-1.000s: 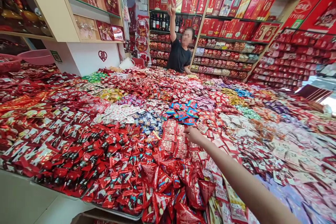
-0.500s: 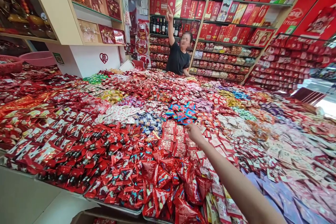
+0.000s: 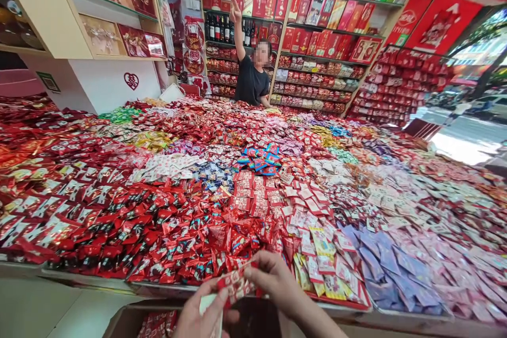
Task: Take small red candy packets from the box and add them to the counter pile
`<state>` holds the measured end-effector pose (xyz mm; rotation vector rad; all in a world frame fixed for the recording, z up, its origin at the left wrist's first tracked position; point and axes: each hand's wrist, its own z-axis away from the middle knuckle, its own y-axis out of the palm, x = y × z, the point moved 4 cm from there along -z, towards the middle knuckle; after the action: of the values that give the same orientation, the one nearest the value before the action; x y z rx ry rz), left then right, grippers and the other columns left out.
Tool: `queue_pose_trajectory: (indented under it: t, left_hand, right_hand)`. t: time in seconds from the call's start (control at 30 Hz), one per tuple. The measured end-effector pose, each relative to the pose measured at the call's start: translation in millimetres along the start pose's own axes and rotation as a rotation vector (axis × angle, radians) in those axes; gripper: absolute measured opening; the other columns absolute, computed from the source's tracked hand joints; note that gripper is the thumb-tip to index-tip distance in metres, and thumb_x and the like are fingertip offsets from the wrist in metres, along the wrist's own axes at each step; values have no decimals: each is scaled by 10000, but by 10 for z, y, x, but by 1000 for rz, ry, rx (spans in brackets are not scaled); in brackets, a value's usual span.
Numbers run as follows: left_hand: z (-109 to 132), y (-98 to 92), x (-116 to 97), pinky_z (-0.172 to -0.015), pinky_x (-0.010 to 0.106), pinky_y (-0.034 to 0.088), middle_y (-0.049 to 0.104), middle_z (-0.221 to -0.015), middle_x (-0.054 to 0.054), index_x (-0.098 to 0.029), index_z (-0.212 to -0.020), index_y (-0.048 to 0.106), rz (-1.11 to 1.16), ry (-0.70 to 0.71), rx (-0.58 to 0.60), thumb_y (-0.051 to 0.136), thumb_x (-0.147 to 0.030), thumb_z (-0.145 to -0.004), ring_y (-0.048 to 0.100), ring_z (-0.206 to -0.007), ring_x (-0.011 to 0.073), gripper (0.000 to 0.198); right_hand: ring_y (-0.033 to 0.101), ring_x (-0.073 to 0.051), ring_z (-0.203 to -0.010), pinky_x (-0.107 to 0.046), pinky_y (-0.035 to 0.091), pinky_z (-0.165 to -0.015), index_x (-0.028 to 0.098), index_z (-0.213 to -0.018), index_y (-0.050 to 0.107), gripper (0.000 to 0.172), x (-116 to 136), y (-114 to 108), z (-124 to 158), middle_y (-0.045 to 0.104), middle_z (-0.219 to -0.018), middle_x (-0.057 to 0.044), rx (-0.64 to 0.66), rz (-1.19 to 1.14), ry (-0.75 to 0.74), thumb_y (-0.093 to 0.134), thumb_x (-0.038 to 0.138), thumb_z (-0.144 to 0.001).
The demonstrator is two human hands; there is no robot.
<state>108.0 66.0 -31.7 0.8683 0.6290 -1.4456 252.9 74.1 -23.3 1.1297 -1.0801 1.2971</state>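
Observation:
Both my hands meet at the bottom centre, close to my body. My right hand [image 3: 273, 280] pinches a bunch of small red wrapped candies [image 3: 236, 284] with white print. Those same candies touch the fingers of my left hand [image 3: 198, 317], which also seems to hold something white; I cannot tell what. Below the hands sits an open cardboard box [image 3: 130, 319] with red packets inside. Ahead, a heap of matching red-and-white candies [image 3: 253, 193] lies in the middle of the candy table.
A huge table [image 3: 166, 289] is covered with sorted heaps of wrapped sweets: red, blue [image 3: 259, 158], purple [image 3: 390, 266], pink. A person in a black shirt [image 3: 251, 82] stands at the far side with one arm raised. Shelves of red boxes and bottles line the walls.
My right arm has pulled back from the middle heap to the near edge, carrying red candies. My left hand has come into view. The camera tilted down and slightly right.

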Motion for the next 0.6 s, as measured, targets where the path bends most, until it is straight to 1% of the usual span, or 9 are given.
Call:
queue_pose_trajectory:
  t: [0.1,0.17,0.23,0.3,0.37,0.47,0.53,0.6]
  left_hand:
    - [63,30,-120,-354,193,415,662,-542,1,-176,-846,527,-20,8,4,596,-397,-627,531,-351,93,318]
    - [80,52,-145,-351,182,402,657,-513,-7,-180,-873,517,-21,0,20,590,-374,-644,505,-319,77,309]
    - [75,71,-151,-353,175,393,655,-509,-8,-180,-888,515,-34,3,40,602,-365,-634,557,-375,102,326]
    - [59,76,-154,-374,176,403,666,-542,-5,-175,-850,531,-42,31,55,632,-346,-606,610,-467,130,314]
    - [46,65,-148,-388,168,404,670,-537,-6,-169,-784,546,-55,70,58,652,-333,-585,620,-508,134,278]
    - [41,35,-85,-386,161,391,634,-433,-23,-169,-763,548,-85,91,43,646,-350,-586,549,-410,95,272]
    - [40,29,-5,-369,161,376,610,-401,-28,-167,-746,546,-96,79,62,638,-374,-586,513,-374,88,278]
    - [26,22,64,-362,164,372,627,-460,-23,-167,-784,557,-92,107,79,657,-378,-561,538,-424,105,323]
  right_hand:
    - [287,-46,-446,-189,234,-430,142,-590,509,288,16,-122,28,370,-478,69,-91,-156,54,614,405,-641]
    - [294,-43,-430,-186,238,-416,146,-587,494,296,14,-129,89,381,-468,70,-127,-230,85,618,410,-638]
    - [304,-41,-406,-182,245,-398,154,-583,480,294,9,-103,160,396,-460,71,-155,-293,105,621,406,-637]
    - [321,-42,-392,-181,257,-382,163,-582,474,287,4,-62,223,414,-470,69,-169,-334,107,620,403,-640]
    - [374,-57,-431,-182,296,-392,172,-647,509,256,3,-15,272,467,-529,55,-162,-345,80,646,386,-615]
    - [425,-78,-498,-196,350,-432,180,-731,536,266,-12,42,329,517,-610,33,-126,-323,18,671,361,-591]
    - [422,-81,-490,-204,353,-441,177,-703,531,228,-35,39,363,505,-584,33,-124,-275,-17,631,371,-638]
    - [420,-86,-492,-210,346,-457,173,-682,537,204,-61,10,395,490,-555,33,-132,-169,-46,577,373,-692]
